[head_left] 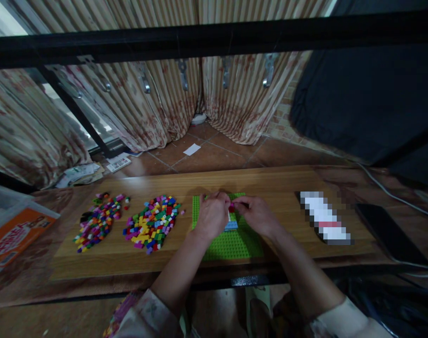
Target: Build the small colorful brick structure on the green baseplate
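Note:
A green studded baseplate [228, 246] lies on the wooden board, with a small build of light blue and white toy bricks [231, 226] on it. My left hand [214, 213] is curled over the build's left side, fingers closed; what they grip is hidden. From the right, my right hand [258, 215] reaches in with thumb and forefinger pinched at a small red or pink brick [231, 207]. That brick is at the top of the build, partly covered by my fingers; whether it is attached I cannot tell.
Two piles of mixed bricks, a nearer pile [153, 223] and a farther pile [101, 220], lie left of the baseplate. A blurred-out flat object [324, 218] and a black phone [392, 234] are at right. An orange-labelled plastic box [18, 232] stands far left. A black bar [214, 40] crosses above.

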Tool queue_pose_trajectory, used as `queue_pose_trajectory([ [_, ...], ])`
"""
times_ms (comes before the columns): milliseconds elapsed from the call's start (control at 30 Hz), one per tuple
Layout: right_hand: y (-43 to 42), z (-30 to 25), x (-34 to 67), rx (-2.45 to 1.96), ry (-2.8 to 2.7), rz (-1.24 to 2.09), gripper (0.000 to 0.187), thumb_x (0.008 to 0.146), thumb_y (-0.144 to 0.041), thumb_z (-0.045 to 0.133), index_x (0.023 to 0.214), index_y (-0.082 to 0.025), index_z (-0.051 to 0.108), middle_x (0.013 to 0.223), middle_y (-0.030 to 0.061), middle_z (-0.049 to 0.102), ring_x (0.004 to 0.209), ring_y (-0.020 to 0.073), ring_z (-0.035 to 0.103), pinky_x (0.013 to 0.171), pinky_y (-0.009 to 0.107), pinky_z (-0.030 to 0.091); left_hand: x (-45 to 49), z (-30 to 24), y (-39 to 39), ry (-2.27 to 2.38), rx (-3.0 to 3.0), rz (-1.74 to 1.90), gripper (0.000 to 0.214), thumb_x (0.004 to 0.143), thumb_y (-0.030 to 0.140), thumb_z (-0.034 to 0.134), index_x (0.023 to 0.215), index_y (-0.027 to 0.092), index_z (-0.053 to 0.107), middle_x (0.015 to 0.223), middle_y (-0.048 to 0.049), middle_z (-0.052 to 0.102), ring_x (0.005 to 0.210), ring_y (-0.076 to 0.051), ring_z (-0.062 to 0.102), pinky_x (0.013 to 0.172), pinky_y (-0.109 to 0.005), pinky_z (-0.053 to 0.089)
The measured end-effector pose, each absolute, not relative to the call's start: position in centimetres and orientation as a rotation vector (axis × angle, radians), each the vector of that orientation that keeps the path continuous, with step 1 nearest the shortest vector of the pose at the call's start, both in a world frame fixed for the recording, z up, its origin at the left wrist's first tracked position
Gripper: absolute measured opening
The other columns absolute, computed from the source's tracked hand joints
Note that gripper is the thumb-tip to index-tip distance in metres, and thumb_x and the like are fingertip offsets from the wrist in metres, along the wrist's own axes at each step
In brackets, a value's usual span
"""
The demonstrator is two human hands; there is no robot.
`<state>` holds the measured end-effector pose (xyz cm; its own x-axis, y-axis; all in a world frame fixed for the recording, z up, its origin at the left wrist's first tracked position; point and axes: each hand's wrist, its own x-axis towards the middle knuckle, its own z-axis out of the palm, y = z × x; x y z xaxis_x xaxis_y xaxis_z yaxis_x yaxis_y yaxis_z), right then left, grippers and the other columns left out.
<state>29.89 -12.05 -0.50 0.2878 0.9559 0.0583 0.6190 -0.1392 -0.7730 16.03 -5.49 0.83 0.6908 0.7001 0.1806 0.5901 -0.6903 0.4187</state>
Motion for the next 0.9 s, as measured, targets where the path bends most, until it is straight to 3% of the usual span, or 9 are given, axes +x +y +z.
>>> queue_pose_trajectory([
  [333,-12.1,-0.6,29.6,-1.865,-1.408,0.564,0.025,0.084,-0.018,0.051,0.090,-0.021,0.076,0.085,0.0048,0.075,0.077,0.0195,0.067,0.075,0.031,0.048,15.7,0.4,-4.9,0.957,2.434,0.539,0.017,0.090,0.017,0.048,0.085,0.021,0.065,0.088,-0.0023,0.069,0.084,-0.017,0.062,0.080,-0.029,0.043],
  [900,-12.5,-0.5,28.8,-1.877,-1.460,0.473,0.029,0.087,-0.018,0.046,0.087,-0.019,0.075,0.087,0.0080,0.074,0.078,0.0213,0.066,0.074,0.032,0.047,15.7,-0.7,-4.7,0.945,2.159,0.603,0.017,0.087,0.020,0.052,0.085,0.020,0.069,0.082,-0.0003,0.071,0.079,-0.014,0.064,0.075,-0.024,0.047],
])
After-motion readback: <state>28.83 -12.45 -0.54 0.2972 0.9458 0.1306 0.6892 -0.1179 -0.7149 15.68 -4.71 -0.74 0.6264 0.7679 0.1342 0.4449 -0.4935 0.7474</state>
